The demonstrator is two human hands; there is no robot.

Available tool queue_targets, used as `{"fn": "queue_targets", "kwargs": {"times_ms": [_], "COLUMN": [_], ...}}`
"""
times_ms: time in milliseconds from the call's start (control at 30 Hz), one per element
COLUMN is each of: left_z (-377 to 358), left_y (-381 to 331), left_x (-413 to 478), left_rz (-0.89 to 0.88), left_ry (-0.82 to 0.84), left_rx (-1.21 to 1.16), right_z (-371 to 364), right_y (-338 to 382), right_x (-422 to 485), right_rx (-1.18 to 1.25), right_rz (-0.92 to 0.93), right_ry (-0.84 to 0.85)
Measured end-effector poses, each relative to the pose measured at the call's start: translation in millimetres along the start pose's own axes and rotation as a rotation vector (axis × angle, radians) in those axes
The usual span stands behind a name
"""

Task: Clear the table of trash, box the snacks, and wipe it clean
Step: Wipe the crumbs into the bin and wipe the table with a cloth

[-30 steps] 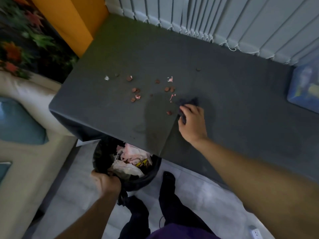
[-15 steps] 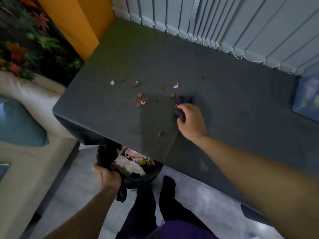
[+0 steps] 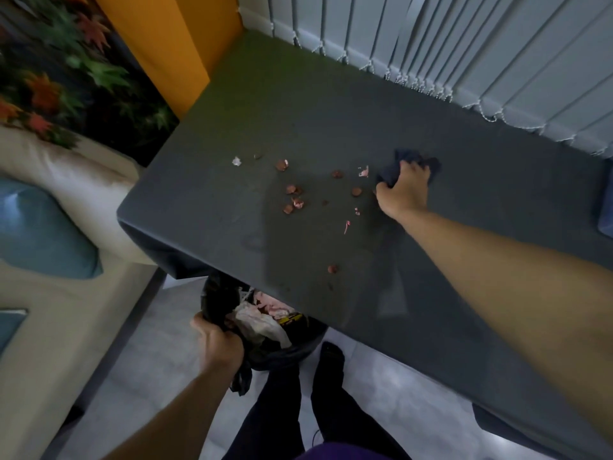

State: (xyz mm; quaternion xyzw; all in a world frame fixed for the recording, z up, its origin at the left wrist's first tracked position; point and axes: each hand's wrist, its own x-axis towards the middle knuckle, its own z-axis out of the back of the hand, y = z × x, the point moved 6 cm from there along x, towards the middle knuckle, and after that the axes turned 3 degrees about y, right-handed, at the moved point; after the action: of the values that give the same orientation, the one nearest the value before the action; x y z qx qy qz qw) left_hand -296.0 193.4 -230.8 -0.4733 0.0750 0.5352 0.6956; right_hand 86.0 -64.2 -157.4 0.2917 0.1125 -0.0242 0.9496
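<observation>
The right hand (image 3: 403, 190) grips a crumpled dark-blue cloth (image 3: 416, 161), pressed onto the matte dark-grey desk (image 3: 331, 101) just right of the mess. Flat, round brown crumbs (image 3: 292, 189) lie scattered across the desk's middle, with thin pink scraps (image 3: 364, 172) and one white fleck (image 3: 236, 161). A lone brown piece (image 3: 332, 269) sits near the front edge. Below that edge, the left hand (image 3: 217, 343) clutches the glossy black liner (image 3: 214, 295) of a round bin (image 3: 285, 355). The bin holds crumpled white and pink paper (image 3: 262, 322) and a yellow-and-black wrapper (image 3: 292, 317), its print too small to read.
</observation>
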Motion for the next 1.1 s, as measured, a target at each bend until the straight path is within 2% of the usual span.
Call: {"fn": "queue_targets", "kwargs": {"times_ms": [67,133,200,333,433,833,1000,1100], "left_z": [0.0,0.1,-0.6,-3.4,-4.8,-5.0,-3.0,-1.6], "left_y": [2.1,3.2,3.7,4.5,5.7,16.1,25.7,28.8], "left_x": [1.9,3.0,3.3,0.0,-6.1,-32.7,-40.0,-43.4], "left_rz": [-0.006,-0.014,-0.021,-0.027,-0.019,0.019,0.048,0.049], "left_ry": [0.005,0.015,0.022,0.028,0.027,0.004,0.001,-0.02], "left_rx": [-0.006,-0.013,-0.009,-0.002,0.002,0.05,0.045,0.04], "right_z": [-6.7,-9.5,-15.2,-25.0,-33.7,-92.5,-90.7,-78.5], "right_y": [1.1,2.9,8.5,24.6,31.6,56.1,63.2,70.9], "right_x": [-1.5,-10.7,-20.0,-47.5,-77.5,-227.7,-254.6,-240.0], "right_rx": [-0.16,-0.154,-0.117,-0.013,-0.025,-0.047,-0.004,0.086], "right_rz": [-0.043,-0.063,0.071,0.416,0.565,0.995,1.151,1.082], "right_ry": [0.002,-0.029,-0.021,0.102,0.153,0.421,0.548,0.49]}}
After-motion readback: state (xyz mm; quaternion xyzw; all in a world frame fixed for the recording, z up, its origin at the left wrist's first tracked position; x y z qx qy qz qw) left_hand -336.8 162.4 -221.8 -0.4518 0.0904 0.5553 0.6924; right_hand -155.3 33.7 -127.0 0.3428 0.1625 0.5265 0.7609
